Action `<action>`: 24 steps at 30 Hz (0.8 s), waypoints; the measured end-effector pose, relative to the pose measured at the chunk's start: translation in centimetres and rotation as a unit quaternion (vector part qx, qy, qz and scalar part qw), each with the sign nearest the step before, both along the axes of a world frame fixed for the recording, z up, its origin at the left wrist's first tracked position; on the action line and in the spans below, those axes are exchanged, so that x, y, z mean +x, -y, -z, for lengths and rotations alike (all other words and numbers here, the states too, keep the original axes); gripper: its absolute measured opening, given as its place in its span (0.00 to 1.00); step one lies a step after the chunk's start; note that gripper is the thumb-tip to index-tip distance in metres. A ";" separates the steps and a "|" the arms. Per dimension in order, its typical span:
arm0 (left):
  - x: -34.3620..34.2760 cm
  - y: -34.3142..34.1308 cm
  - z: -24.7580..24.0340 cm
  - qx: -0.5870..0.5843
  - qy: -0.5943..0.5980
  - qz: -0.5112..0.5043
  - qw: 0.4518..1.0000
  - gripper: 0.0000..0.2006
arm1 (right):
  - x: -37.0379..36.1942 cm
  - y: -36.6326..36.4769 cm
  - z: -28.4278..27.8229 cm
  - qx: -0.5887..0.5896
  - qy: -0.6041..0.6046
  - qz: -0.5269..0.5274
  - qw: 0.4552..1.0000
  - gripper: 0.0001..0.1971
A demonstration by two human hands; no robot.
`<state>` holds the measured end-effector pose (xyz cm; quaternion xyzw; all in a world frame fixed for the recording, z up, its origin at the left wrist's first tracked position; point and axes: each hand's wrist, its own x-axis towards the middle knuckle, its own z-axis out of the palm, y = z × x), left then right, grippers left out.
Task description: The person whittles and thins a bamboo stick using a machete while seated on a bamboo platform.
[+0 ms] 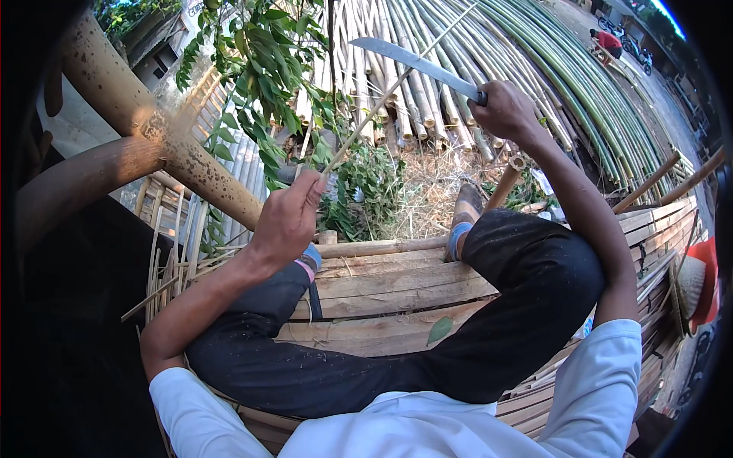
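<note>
- A great stack of bamboo poles (pixel 489 46) fans across the far ground, green ones to the right, pale cut ends facing the worker.
- A platform of split bamboo slats (pixel 382 286) carries the seated person, legs in dark trousers (pixel 527 282) drawn up, feet at its far edge.
- A thick bamboo post (pixel 164 141) slants across the near left, beside a leafy branch (pixel 259 53).
- The long knife (pixel 416 65) is raised at far centre, blade pointing left and crossing the strip.
- The thin bamboo strip (pixel 389 91) runs from the left fist up and away to the far right.
- The right hand (pixel 504 111) is closed in a full fist round the knife handle, arm stretched out and lifted.
- The left hand (pixel 290 217) is closed on the strip's near end, thumb pressed against it, wrist cocked upward.
- Judged from this pose, clean shaving calls for a shallow blade angle, strokes directed away from the body, and the left fingers kept well below the edge.
</note>
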<state>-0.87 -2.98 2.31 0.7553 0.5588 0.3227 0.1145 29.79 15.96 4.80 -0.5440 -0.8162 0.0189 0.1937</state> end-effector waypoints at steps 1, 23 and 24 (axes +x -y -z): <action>-0.1 0.0 0.0 -0.005 -0.002 -0.007 1.000 0.09 | 0.4 -0.2 0.1 0.002 0.019 0.013 1.000 0.12; -2.4 0.4 1.4 0.028 -0.067 0.007 0.997 0.06 | 1.5 -0.6 0.6 0.064 0.016 0.027 0.997 0.12; -2.4 0.5 1.3 0.025 -0.064 0.008 0.998 0.05 | 1.4 -0.7 0.5 0.066 0.045 0.024 0.997 0.12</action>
